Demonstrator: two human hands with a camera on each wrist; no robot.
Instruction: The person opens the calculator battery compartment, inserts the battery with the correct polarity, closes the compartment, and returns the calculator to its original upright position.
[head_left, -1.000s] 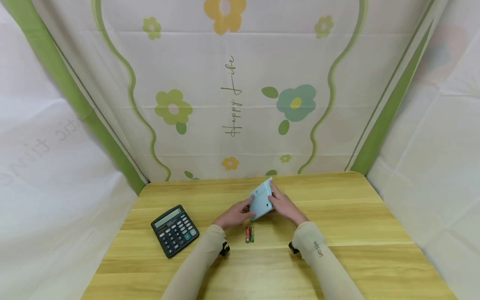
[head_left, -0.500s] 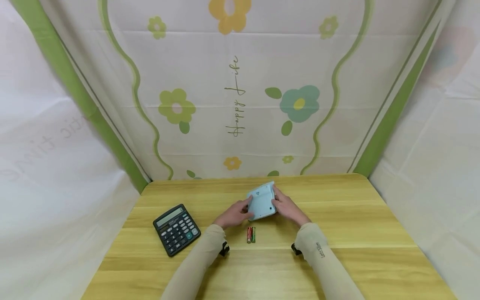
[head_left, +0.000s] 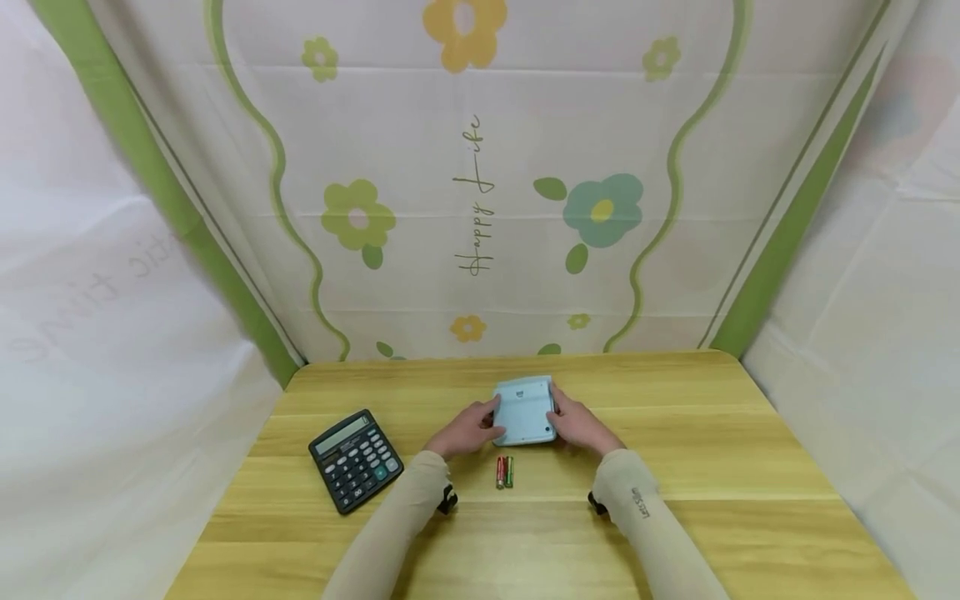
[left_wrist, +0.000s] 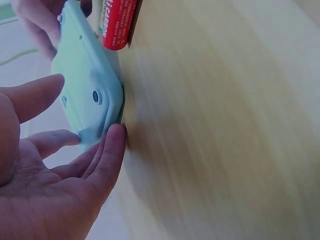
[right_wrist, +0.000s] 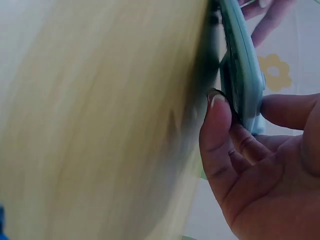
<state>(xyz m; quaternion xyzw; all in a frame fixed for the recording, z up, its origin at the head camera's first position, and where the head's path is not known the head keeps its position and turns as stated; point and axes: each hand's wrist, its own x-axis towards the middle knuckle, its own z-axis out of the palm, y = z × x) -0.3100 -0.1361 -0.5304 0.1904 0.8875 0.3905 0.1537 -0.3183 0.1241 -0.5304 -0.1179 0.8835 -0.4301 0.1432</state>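
A light blue calculator (head_left: 524, 411) is turned with its plain back up, a small dark round spot near one corner. My left hand (head_left: 467, 429) holds its left edge, thumb over the back and fingertips along the side. On the opposite edge my right hand (head_left: 583, 423) grips it, the thumb (right_wrist: 287, 111) on the back and the fingers curled beneath. In the right wrist view the calculator (right_wrist: 248, 75) stands slightly off the tabletop on that side. Its key side is hidden. Just in front of it lie a red battery (head_left: 500, 472) and a green battery (head_left: 509, 472), side by side.
To the left a black calculator (head_left: 356, 461) lies face up, turned at an angle. The wooden table (head_left: 720, 533) ends at a back edge against a flowered cloth (head_left: 420, 283). Cloth walls also stand on both sides.
Both hands have lowered the light blue calculator from a steep tilt to nearly flat, its back turning up. The batteries and black calculator stay where they are on the table.
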